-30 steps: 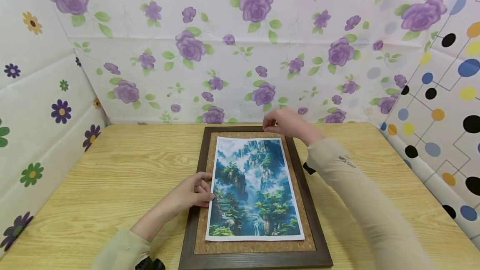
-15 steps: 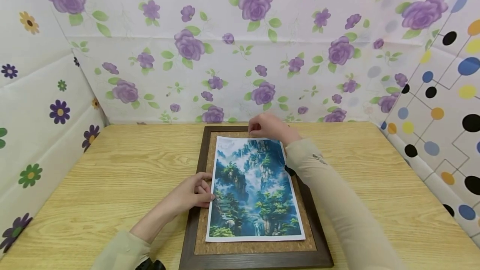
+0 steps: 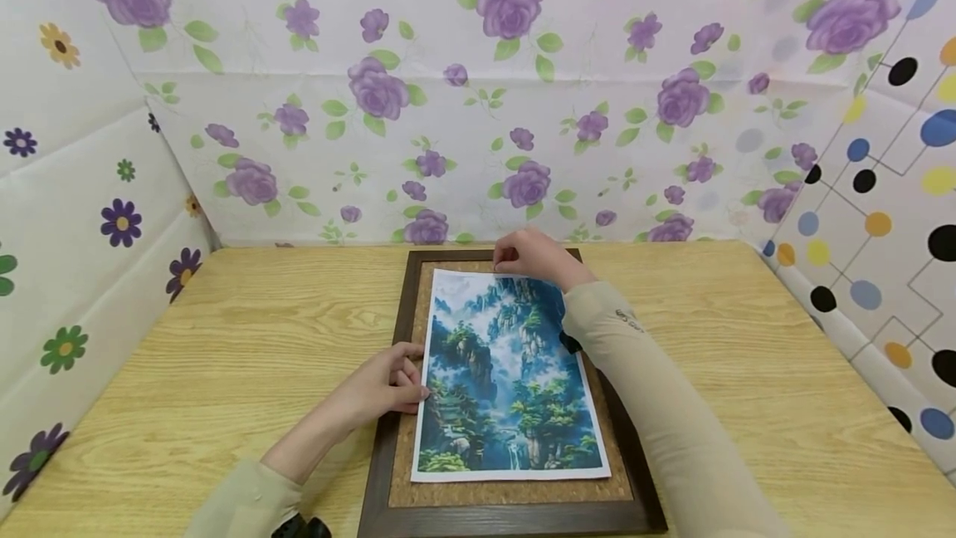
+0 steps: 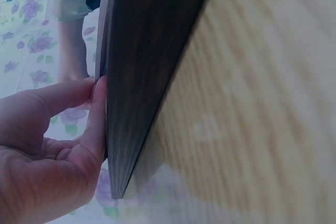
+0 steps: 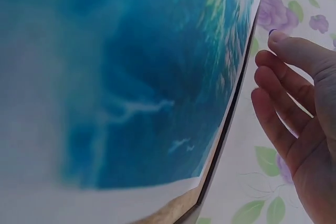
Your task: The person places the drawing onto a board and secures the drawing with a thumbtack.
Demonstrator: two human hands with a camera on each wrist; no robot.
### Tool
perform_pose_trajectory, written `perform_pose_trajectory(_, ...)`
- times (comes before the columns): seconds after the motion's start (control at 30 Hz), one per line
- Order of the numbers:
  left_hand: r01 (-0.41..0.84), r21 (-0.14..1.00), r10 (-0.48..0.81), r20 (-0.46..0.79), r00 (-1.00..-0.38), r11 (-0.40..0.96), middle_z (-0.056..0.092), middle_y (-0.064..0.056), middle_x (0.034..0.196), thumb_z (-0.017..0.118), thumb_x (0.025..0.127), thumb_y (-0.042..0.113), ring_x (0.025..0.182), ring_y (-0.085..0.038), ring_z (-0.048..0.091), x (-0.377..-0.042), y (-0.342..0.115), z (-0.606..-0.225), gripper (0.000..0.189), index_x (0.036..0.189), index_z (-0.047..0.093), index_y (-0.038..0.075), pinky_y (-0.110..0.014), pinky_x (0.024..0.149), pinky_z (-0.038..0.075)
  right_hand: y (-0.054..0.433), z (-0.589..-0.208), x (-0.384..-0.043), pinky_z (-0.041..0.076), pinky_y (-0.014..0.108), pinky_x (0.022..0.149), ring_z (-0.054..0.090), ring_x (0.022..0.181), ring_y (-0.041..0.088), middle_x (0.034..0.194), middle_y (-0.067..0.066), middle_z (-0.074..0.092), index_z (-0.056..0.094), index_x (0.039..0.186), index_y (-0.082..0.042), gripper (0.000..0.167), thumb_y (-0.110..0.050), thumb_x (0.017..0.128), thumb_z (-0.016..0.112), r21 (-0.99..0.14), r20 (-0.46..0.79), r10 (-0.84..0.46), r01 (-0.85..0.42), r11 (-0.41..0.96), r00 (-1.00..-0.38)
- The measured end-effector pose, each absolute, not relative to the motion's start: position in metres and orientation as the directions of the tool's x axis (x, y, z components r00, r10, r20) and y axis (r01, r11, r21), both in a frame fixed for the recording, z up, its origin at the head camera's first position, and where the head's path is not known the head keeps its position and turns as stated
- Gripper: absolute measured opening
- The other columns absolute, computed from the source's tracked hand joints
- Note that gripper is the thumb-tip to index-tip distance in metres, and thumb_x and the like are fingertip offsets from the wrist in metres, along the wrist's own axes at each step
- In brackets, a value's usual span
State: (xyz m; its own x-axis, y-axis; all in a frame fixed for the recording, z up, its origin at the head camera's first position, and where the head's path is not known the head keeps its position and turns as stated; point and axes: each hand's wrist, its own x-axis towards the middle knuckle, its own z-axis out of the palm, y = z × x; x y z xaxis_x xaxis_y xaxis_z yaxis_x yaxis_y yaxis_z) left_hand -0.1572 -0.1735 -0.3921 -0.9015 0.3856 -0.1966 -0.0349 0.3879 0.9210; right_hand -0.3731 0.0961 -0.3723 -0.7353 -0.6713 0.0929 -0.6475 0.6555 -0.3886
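A landscape print [image 3: 508,380] with a white border lies on a cork board [image 3: 515,492] in a dark brown frame [image 3: 523,517]. My left hand [image 3: 384,384] rests on the frame's left side. Its thumb and index fingertips press at the print's left edge; the left wrist view sees this hand [image 4: 58,145] from low beside the frame. Over the print's top edge, my right hand [image 3: 534,256] pinches something small. In the right wrist view, a blue-purple bit of a small pin [image 5: 272,32] shows at the thumb tip; the rest is hidden by the fingers.
The frame lies on a wood-grain table [image 3: 284,314]. Behind it stands a wall covering [image 3: 448,139] with purple roses. Patterned sheets close off both sides, daisies [image 3: 121,222] on the left and coloured dots [image 3: 866,295] on the right.
My right hand has moved left along the top of the frame to above the print's top edge, then stayed there. The left hand keeps its place.
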Motion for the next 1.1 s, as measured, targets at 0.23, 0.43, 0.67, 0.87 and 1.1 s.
perform_pose_trajectory(0.23, -0.031, 0.92, 0.382, -0.193, -0.904, 0.391, 0.058, -0.013, 0.1, 0.063, 0.096, 0.011, 0.086, -0.017, 0.066, -0.1585, -0.1729, -0.393, 0.066, 0.151, 0.029, -0.004, -0.036, 0.08, 0.061, 0.0975, -0.3748, -0.3758, 0.055, 0.028, 0.07, 0.063, 0.072, 0.012, 0.088, 0.0, 0.073, 0.075, 0.091, -0.015, 0.009, -0.019, 0.095, 0.068, -0.411, 0.077, -0.669, -0.635, 0.654, -0.739)
perform_pose_trajectory(0.43, -0.03, 0.919, 0.38, -0.192, -0.905, 0.394, 0.058, -0.013, 0.099, 0.063, 0.096, 0.011, 0.085, -0.017, 0.066, -0.1588, -0.1728, -0.3931, 0.066, 0.151, 0.029, -0.003, -0.035, 0.079, 0.061, 0.0992, -0.3768, -0.3748, 0.053, 0.027, 0.06, 0.06, 0.063, 0.014, 0.083, 0.002, 0.07, 0.073, 0.092, -0.015, 0.01, -0.02, 0.096, 0.065, -0.432, 0.028, -0.648, -0.594, 0.679, -0.761)
perform_pose_trajectory(0.67, -0.014, 0.917, 0.387, -0.182, -0.904, 0.4, 0.059, -0.013, 0.099, 0.063, 0.096, 0.012, 0.084, -0.017, 0.065, -0.1582, -0.1735, -0.3931, 0.066, 0.15, 0.03, -0.004, -0.035, 0.078, 0.061, 0.0986, -0.3794, -0.3757, 0.052, 0.026, 0.057, 0.059, 0.059, 0.014, 0.08, 0.003, 0.068, 0.072, 0.094, -0.016, 0.01, -0.02, 0.097, 0.064, -0.402, -0.007, -0.653, -0.596, 0.695, -0.757)
perform_pose_trajectory(0.87, -0.01, 0.917, 0.385, -0.177, -0.906, 0.399, 0.059, -0.013, 0.099, 0.063, 0.096, 0.011, 0.084, -0.017, 0.065, -0.158, -0.1737, -0.3932, 0.065, 0.15, 0.03, -0.004, -0.035, 0.078, 0.061, 0.0971, -0.3807, -0.3766, 0.051, 0.026, 0.057, 0.057, 0.059, 0.013, 0.082, 0.003, 0.067, 0.071, 0.094, -0.016, 0.009, -0.021, 0.098, 0.063, -0.368, -0.006, -0.662, -0.614, 0.698, -0.749)
perform_pose_trajectory(1.1, -0.008, 0.91, 0.373, -0.179, -0.91, 0.415, 0.059, -0.013, 0.098, 0.064, 0.095, 0.01, 0.083, -0.017, 0.065, -0.1585, -0.1728, -0.3935, 0.064, 0.148, 0.032, -0.005, -0.034, 0.077, 0.062, 0.0954, -0.3799, -0.376, 0.048, 0.028, 0.064, 0.055, 0.065, 0.013, 0.083, 0.002, 0.066, 0.07, 0.094, -0.017, 0.009, -0.02, 0.098, 0.062, -0.326, -0.012, -0.682, -0.642, 0.694, -0.731)
